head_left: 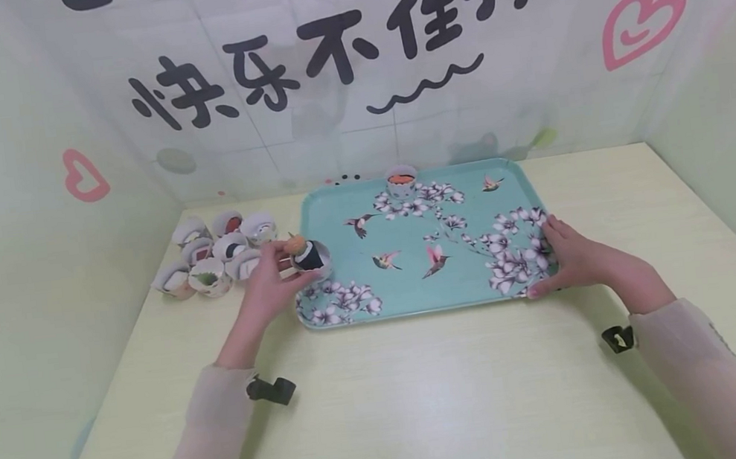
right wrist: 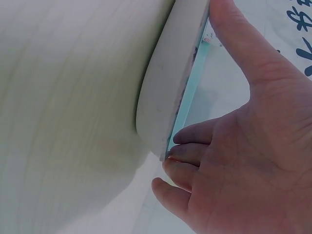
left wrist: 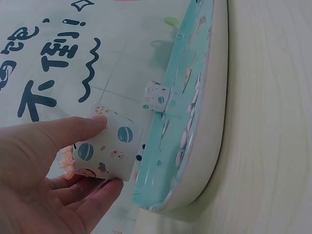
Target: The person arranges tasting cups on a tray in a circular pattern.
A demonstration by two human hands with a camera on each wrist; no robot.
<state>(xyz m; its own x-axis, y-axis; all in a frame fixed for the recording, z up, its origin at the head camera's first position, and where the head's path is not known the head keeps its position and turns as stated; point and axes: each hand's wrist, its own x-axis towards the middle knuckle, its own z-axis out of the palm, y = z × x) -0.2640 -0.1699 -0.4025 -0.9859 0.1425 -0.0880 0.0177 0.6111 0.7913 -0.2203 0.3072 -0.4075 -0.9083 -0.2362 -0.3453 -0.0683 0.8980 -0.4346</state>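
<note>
- Here is the left hand (head_left: 270,284) at the tray's left end, pinching a patterned cup (left wrist: 114,146) between thumb and fingers, one side each.
- Inside that cup sits a dark-and-white piece with an orange topping (head_left: 296,244), the mouth facing roughly upward.
- The cup is at the left rim of the turquoise tray (head_left: 326,219), overlapping it in the head view; whether its base touches the surface, nobody could tell from these angles.
- Over on the other side, the right hand (head_left: 583,258) rests at the tray's near right corner, thumb set apart from the fingers along the edge, with no cup in its hold.
- One cup with an orange filling (head_left: 402,189) stands by the tray's far rim; a cluster of filled cups (head_left: 209,280) waits on the table (head_left: 392,391), left of the tray.
- So the step in hand looks like bringing this cup onto the tray, an early one, judging by how many stand outside.
- The next move seems to call for a level lowering onto a bare patch, the right hand steadying the tray, then a gentle release.
</note>
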